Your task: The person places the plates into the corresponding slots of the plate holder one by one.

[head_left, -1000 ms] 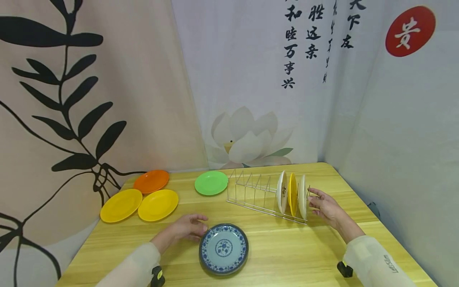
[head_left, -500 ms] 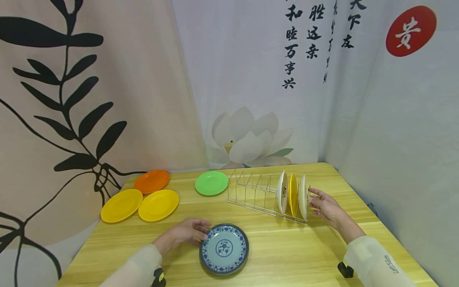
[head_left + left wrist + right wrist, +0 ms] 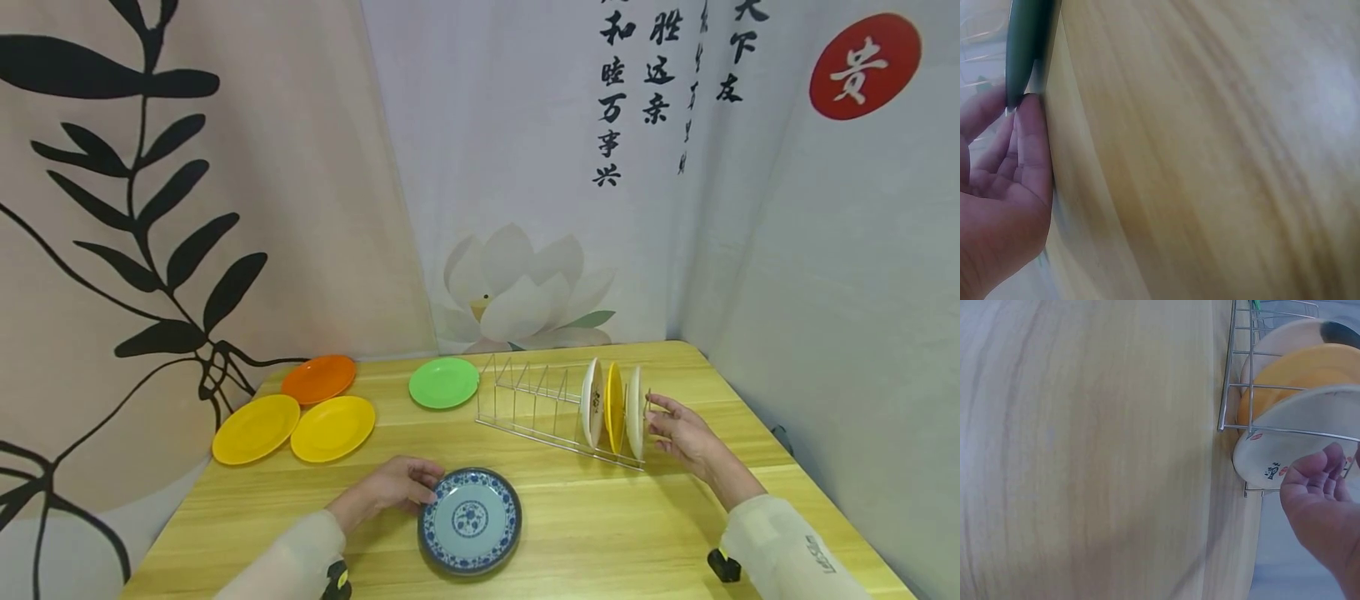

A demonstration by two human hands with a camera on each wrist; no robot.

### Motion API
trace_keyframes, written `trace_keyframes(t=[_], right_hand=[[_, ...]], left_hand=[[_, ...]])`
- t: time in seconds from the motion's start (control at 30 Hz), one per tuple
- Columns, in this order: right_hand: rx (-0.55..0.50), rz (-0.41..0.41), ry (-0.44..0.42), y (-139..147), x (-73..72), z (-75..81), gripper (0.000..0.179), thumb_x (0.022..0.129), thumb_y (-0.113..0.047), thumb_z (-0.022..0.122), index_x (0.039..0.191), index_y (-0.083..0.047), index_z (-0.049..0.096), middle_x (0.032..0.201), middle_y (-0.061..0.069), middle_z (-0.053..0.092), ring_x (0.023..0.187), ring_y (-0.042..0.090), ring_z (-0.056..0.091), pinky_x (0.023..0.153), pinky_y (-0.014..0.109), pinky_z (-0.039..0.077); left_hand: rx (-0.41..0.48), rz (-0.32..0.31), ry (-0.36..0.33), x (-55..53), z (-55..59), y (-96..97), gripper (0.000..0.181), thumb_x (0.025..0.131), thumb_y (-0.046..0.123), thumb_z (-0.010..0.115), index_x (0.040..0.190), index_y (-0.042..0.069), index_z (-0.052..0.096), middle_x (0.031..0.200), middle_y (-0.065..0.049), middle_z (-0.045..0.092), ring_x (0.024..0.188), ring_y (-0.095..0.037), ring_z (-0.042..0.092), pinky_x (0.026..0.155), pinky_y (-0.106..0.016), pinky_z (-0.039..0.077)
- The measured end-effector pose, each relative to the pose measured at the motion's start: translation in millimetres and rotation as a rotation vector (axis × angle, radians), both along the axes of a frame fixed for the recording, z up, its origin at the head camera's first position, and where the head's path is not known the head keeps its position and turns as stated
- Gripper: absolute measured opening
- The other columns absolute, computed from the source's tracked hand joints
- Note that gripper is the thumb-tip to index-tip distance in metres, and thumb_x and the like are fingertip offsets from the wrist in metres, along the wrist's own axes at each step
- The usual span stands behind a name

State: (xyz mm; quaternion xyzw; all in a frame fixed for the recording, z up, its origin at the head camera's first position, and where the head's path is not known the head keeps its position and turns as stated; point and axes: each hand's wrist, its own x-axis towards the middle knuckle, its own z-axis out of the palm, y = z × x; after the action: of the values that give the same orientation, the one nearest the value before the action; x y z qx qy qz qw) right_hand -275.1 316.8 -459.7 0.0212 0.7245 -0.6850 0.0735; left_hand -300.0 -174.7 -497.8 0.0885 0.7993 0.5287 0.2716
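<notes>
My left hand pinches the left rim of a blue-and-white patterned plate on the table. In the left wrist view the plate's dark green edge shows between thumb and fingers. My right hand holds the right end of a wire dish rack, its fingers curled at the end wire in the right wrist view. Standing on edge in the rack's right part are a white plate, a yellow plate and a cream plate with small printed marks, nearest that hand.
At the back left lie an orange plate and two yellow plates, close together. A green plate lies left of the rack. A printed curtain hangs behind the wooden table.
My left hand has moved slightly right and taken hold of the blue-and-white plate's rim. My right hand stays at the rack's end, and the plates have not visibly moved.
</notes>
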Motion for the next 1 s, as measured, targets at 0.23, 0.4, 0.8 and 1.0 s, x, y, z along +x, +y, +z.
trace_keyframes(t=[0.23,0.4,0.8,1.0], right_hand=[[0.006,-0.004,0.002,1,1.4,-1.9,0.066,0.106,-0.021,0.049,0.156,0.0,0.013,0.115,0.005,0.048,0.095,0.014,0.051,0.079,0.029,0.05],[0.001,-0.002,0.007,-1,2.1,-3.8,0.064,0.106,-0.02,0.048,0.156,0.001,0.012,0.117,0.004,0.047,0.095,0.013,0.051,0.08,0.029,0.049],[-0.021,-0.003,0.017,-1,1.4,-4.7,0.065,0.106,-0.019,0.048,0.156,0.001,0.012,0.109,-0.001,0.049,0.092,0.011,0.052,0.076,0.027,0.048],[-0.006,-0.002,0.015,-1,2.1,-4.0,0.065,0.106,-0.02,0.048,0.156,0.001,0.011,0.112,0.001,0.049,0.093,0.012,0.052,0.076,0.028,0.048]], left_hand=[[0.006,0.003,-0.01,1.7,0.2,1.5,0.041,0.084,-0.004,0.07,0.125,-0.003,0.063,0.105,-0.011,0.064,0.093,-0.022,0.062,0.08,-0.04,0.059],[-0.008,0.024,-0.009,3.5,4.0,2.6,0.039,0.084,-0.004,0.069,0.122,-0.003,0.065,0.103,-0.011,0.064,0.091,-0.022,0.064,0.079,-0.04,0.059],[0.129,0.036,-0.029,0.6,12.0,3.3,0.043,0.084,-0.003,0.066,0.127,-0.007,0.06,0.112,-0.013,0.065,0.092,-0.024,0.063,0.078,-0.04,0.059],[0.185,0.067,-0.038,-2.0,12.1,3.1,0.045,0.083,-0.002,0.062,0.128,-0.008,0.054,0.115,-0.016,0.06,0.09,-0.024,0.061,0.074,-0.037,0.058]])
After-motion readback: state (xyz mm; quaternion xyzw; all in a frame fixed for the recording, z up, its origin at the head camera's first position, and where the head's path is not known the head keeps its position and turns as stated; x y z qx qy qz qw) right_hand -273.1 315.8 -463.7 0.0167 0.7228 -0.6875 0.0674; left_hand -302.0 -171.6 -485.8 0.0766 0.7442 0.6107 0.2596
